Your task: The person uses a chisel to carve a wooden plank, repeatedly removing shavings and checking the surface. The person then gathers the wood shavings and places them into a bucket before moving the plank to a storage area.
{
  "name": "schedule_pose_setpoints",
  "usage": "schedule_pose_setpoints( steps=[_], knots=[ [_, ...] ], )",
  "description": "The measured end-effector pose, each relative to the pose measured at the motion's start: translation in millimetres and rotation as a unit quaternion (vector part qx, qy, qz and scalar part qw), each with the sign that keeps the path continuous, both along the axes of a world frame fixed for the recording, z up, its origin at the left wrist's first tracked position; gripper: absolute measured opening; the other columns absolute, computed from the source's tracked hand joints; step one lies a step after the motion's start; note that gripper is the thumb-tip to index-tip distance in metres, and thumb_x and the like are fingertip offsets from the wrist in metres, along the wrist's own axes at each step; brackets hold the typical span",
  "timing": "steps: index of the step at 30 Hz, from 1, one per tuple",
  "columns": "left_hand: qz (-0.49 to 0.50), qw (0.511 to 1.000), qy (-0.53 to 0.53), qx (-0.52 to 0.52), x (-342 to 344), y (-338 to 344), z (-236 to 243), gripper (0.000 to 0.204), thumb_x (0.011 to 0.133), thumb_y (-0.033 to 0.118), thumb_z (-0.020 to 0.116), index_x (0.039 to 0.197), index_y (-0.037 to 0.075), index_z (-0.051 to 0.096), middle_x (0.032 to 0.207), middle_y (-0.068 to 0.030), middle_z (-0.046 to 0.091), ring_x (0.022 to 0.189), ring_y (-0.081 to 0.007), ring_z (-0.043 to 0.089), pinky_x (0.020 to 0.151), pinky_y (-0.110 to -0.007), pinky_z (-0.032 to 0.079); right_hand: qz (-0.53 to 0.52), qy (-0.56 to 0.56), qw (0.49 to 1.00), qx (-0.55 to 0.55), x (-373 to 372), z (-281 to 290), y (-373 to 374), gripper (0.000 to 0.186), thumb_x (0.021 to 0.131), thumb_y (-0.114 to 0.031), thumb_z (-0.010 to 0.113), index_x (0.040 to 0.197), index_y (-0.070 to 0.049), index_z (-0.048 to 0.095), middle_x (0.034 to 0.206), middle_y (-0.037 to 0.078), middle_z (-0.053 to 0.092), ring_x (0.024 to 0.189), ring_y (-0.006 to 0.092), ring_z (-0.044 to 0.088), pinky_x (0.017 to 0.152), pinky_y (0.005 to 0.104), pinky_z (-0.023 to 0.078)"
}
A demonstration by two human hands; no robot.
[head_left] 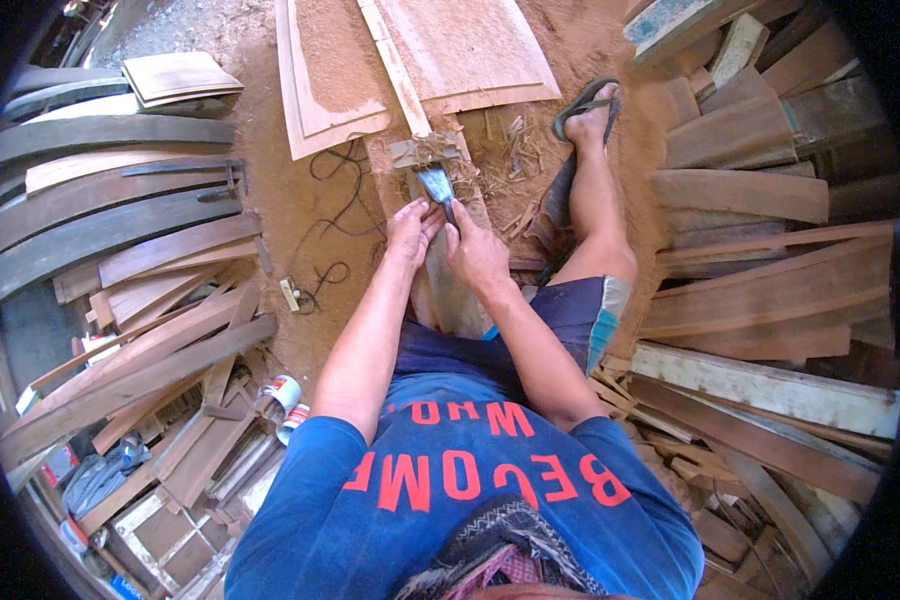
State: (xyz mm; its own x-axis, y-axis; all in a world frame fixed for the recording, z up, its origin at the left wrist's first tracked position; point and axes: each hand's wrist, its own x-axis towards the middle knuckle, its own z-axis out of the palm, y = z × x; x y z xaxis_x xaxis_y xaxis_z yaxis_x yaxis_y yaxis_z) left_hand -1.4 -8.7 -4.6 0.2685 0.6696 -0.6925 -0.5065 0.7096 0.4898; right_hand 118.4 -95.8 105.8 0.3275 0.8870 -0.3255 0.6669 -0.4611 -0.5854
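My right hand is closed round the black handle of a scraper with a wide, shiny flat blade. The blade points away from me, its far edge near a small pale wood block lying crosswise on a narrow wooden plank between my legs. Beside the handle is my left hand, its fingers loosely bent and apart; the fingertips come close to the base of the blade, and I cannot tell if they touch it. A long thin wood strip runs from the block to the far side.
Sawdust-covered boards lie ahead, with shavings beside the plank. A black cord ends at a pale plug or socket. Stacked timber lines the left, more planks the right. White cups or cans stand near my left elbow.
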Motion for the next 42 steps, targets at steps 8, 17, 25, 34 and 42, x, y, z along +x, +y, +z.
schedule_pose_setpoints(
  steps=[8,17,25,34,42],
  knots=[
    [0.011,0.999,0.013,0.029,5.7,-3.4,14.9,0.030,0.100,0.010,0.054,0.125,-0.008,0.052,0.117,-0.0233,0.067,0.110,-0.0336,0.068,0.098,-0.043,0.057,-0.001,0.047,0.997,0.059,36.6,6.2,-16.3,0.045,0.098,-0.033,0.053,0.139,-0.014,0.057,0.106,0.029,0.069,0.099,0.0478,0.066,0.089,0.0537,0.052],
    [-0.121,0.937,0.286,0.160,19.2,-3.3,27.4,0.028,0.097,0.006,0.055,0.122,-0.006,0.057,0.104,-0.0177,0.071,0.080,-0.0180,0.071,0.069,-0.026,0.058,0.011,0.019,0.999,-0.030,35.3,13.1,-28.5,0.048,0.098,-0.035,0.055,0.142,-0.017,0.054,0.107,0.028,0.069,0.096,0.0480,0.066,0.086,0.0554,0.052],
    [-0.272,0.690,0.613,0.271,52.0,-0.2,69.0,0.042,0.085,0.038,0.073,0.100,0.000,0.063,0.101,-0.0213,0.069,0.094,-0.0392,0.068,0.080,-0.049,0.053,-0.120,0.204,0.970,0.062,59.2,-15.7,-34.4,0.046,0.100,-0.024,0.058,0.144,-0.011,0.055,0.083,0.019,0.072,0.070,0.0307,0.071,0.068,0.0424,0.055],
    [-0.213,0.773,0.558,0.214,42.0,18.2,38.1,0.030,0.081,0.028,0.072,0.084,-0.001,0.067,0.088,-0.0211,0.072,0.081,-0.0331,0.071,0.077,-0.047,0.055,-0.131,0.221,0.967,-0.009,73.3,13.4,-43.5,0.047,0.100,-0.027,0.058,0.145,-0.013,0.054,0.080,0.019,0.070,0.064,0.0251,0.069,0.066,0.0388,0.055],
    [-0.146,0.967,0.208,0.028,6.8,11.4,33.8,0.015,0.094,0.006,0.070,0.104,0.000,0.062,0.092,-0.0090,0.072,0.076,-0.0155,0.072,0.067,-0.023,0.061,-0.029,0.090,0.995,0.032,50.8,12.6,-48.0,0.046,0.099,-0.029,0.059,0.142,-0.015,0.056,0.109,0.024,0.071,0.094,0.0396,0.070,0.085,0.0435,0.055]
  ],
)
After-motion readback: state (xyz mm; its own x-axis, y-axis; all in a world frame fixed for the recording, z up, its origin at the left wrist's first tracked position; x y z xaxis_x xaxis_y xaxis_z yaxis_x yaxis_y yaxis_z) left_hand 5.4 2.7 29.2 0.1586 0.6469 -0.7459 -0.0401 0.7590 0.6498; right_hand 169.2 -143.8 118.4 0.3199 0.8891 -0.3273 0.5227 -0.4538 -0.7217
